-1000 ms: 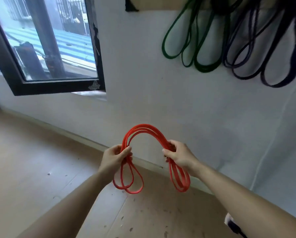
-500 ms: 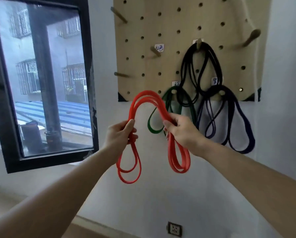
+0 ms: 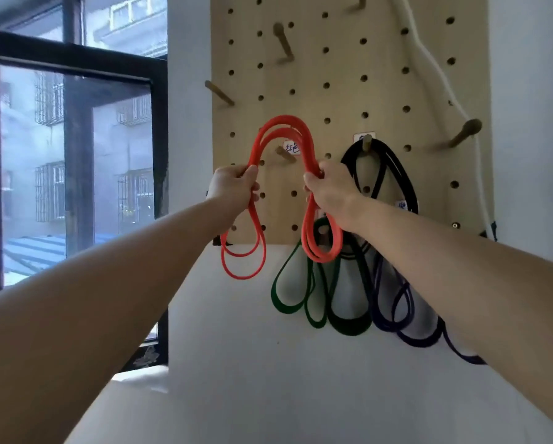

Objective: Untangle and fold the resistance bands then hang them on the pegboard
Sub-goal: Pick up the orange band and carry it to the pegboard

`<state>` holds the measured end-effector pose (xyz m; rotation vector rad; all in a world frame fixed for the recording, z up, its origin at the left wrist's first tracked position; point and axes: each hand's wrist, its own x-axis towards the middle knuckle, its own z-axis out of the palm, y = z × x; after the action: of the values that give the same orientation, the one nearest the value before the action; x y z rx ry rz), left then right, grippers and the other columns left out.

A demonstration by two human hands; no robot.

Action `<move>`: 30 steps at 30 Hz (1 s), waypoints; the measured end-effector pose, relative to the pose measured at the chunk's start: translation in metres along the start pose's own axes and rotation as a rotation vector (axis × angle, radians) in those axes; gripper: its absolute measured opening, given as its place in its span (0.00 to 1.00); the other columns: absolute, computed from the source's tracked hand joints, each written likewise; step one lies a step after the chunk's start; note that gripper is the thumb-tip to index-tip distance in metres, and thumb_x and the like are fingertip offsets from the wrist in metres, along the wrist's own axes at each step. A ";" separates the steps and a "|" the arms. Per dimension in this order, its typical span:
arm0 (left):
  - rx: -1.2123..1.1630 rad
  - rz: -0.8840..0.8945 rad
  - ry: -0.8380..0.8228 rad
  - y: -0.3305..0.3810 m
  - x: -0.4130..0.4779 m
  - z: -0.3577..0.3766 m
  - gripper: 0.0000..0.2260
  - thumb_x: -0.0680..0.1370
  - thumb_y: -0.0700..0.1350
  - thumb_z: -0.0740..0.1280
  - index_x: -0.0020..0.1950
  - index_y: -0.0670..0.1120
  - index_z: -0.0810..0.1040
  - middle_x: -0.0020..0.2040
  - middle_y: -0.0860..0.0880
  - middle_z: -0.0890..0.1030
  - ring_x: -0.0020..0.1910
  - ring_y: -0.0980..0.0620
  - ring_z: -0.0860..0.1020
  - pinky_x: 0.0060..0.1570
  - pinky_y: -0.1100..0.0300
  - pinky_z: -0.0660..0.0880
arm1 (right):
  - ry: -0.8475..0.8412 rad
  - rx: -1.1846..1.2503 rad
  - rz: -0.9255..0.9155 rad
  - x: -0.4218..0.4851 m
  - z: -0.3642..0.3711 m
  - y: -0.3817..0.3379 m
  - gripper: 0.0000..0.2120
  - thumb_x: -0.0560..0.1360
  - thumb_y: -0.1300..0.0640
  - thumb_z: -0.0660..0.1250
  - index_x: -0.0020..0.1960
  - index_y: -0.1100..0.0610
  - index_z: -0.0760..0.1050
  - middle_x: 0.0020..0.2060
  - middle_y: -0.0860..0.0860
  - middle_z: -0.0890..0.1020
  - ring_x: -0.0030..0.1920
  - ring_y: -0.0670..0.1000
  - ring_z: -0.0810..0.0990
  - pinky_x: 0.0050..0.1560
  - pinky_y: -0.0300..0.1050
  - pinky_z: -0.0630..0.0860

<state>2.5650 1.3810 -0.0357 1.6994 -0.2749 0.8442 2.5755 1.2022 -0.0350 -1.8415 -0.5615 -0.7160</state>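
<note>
The left hand (image 3: 235, 187) has its fingers curled tight round several strands of the red folded rubber resistance band (image 3: 281, 128), with the thumb pressed on top. The fingertips are tucked out of sight behind the strands. The right hand (image 3: 331, 190) grips the other side of the same bundle, its thumb pinching against it and its fingers mostly hidden by the back of the hand.

Between the two hands the band arches up in front of the light wooden pegboard (image 3: 332, 43); whether it touches the board cannot be told. Under the arch a short wooden peg (image 3: 284, 154) sticks out, not touching the band. Beside it is a small white label (image 3: 291, 147), its writing too blurred to read. Red loops hang below each fist, and those on the right cover the top of a dark green flat band (image 3: 288, 302) hanging against the white wall (image 3: 268, 363).

A black rubber band (image 3: 403, 174) hangs from another peg (image 3: 366, 144), its lower part covered by the right wrist. A dark purple band (image 3: 409, 334) shows only its bottom loops; the forearm hides the rest. A white cord (image 3: 429, 65) runs down the board's right side past a long angled peg (image 3: 464, 133). A black-framed window (image 3: 76, 59) is at the left.
</note>
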 end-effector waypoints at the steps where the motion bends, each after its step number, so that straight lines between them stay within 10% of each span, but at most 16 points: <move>1: -0.003 0.008 0.007 0.000 0.008 0.003 0.09 0.84 0.48 0.63 0.56 0.47 0.81 0.44 0.47 0.80 0.39 0.51 0.79 0.53 0.50 0.83 | 0.017 0.004 -0.003 0.008 0.002 0.000 0.06 0.84 0.56 0.59 0.54 0.56 0.74 0.43 0.53 0.78 0.42 0.52 0.78 0.47 0.50 0.78; 5: 0.021 0.039 0.021 0.000 0.036 0.016 0.11 0.84 0.49 0.63 0.59 0.45 0.81 0.43 0.48 0.80 0.37 0.51 0.78 0.38 0.58 0.79 | 0.084 0.017 -0.008 0.033 0.012 0.005 0.07 0.84 0.56 0.58 0.54 0.56 0.75 0.44 0.54 0.79 0.42 0.51 0.78 0.48 0.49 0.80; 14: 0.024 -0.001 0.012 -0.024 0.064 0.038 0.11 0.83 0.50 0.63 0.51 0.46 0.82 0.42 0.47 0.81 0.37 0.50 0.79 0.52 0.47 0.83 | 0.125 0.068 0.169 0.060 0.045 0.023 0.10 0.83 0.58 0.59 0.47 0.55 0.77 0.44 0.54 0.82 0.44 0.54 0.82 0.43 0.47 0.78; 30: 0.216 -0.106 -0.055 -0.040 0.069 0.038 0.13 0.84 0.50 0.62 0.54 0.43 0.82 0.42 0.47 0.82 0.35 0.52 0.78 0.35 0.59 0.77 | -0.048 0.116 0.276 0.060 0.054 0.024 0.09 0.81 0.57 0.60 0.56 0.55 0.79 0.50 0.57 0.85 0.49 0.58 0.84 0.55 0.58 0.83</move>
<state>2.6521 1.3752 -0.0232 1.9225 -0.1324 0.7713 2.6461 1.2469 -0.0246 -1.7859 -0.3612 -0.4464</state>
